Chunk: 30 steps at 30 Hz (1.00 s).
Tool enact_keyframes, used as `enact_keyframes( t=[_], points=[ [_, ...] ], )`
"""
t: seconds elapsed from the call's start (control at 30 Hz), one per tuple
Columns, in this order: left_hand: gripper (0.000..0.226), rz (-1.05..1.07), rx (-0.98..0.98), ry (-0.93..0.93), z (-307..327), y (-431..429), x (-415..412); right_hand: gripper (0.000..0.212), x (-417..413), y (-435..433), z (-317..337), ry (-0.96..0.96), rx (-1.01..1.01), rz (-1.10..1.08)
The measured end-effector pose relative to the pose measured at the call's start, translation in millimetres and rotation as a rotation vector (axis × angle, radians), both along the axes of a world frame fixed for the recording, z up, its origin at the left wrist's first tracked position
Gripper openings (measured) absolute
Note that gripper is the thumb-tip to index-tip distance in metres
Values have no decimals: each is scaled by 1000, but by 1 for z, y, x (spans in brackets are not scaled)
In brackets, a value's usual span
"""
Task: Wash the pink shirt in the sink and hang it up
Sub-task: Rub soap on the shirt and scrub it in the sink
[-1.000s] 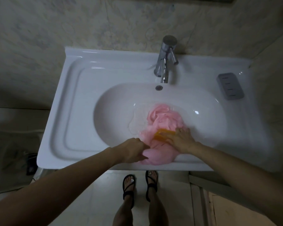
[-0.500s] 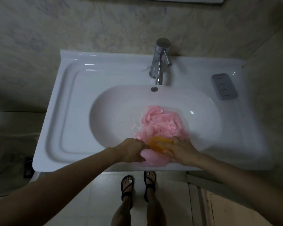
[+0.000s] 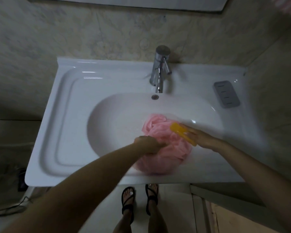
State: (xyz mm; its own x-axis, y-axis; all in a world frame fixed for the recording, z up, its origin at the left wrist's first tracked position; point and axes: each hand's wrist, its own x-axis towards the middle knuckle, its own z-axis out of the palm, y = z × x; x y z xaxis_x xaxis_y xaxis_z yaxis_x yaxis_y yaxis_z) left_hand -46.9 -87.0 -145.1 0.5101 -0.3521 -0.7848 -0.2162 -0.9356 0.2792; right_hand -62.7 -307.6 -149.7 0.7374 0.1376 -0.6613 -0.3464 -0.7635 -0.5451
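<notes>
Left hand clutching shirt mid-frame, right hand on brush, grip blurred, white sink, mottled wall above

dim, flat indoor light left the tiled wall murky, while the white sink caught thin streaks of glare near its back-left rim and the chrome faucet gleamed. motion blur softened the left hand, right hand and pink shirt; wide-angle distortion bowed the frame's edges.
</notes>
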Motion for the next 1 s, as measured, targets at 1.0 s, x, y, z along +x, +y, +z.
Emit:
enact_keyframes(
  t=[1.0],
  points=[
    [45, 125, -513, 93, -25, 23, 12, 62, 43, -31, 22, -18, 423, -395]
  ],
)
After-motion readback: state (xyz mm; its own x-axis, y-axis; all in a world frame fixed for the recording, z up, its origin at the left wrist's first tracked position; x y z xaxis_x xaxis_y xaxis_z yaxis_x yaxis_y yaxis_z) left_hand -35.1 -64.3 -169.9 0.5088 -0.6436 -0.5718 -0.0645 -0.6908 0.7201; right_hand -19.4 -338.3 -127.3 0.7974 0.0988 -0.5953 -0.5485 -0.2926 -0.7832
